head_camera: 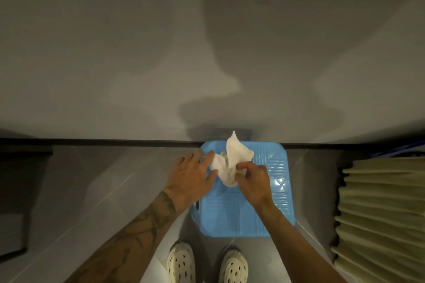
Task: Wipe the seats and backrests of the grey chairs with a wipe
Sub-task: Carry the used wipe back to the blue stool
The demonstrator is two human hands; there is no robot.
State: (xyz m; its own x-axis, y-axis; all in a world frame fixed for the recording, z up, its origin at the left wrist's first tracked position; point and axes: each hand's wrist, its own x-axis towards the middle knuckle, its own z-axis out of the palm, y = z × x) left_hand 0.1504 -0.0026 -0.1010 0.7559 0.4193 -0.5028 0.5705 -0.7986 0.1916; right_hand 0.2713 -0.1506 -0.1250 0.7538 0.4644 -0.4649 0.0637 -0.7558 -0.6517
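Note:
A white wipe [234, 156] hangs crumpled between my two hands over a blue plastic stool [271, 202]. My right hand [253, 179] pinches the wipe's middle with curled fingers. My left hand [190, 172] lies with its fingers stretched out, the fingertips and thumb touching the wipe's left edge. One corner of the wipe sticks up toward the wall. No grey chair is in view.
A plain grey wall [207, 53] fills the upper half, with a dark skirting strip [115, 142] at its foot. Pleated beige fabric [381, 213] stands at the right. A dark object [20, 190] sits at the left. My feet in cream clogs [181, 264] stand on the tiled floor.

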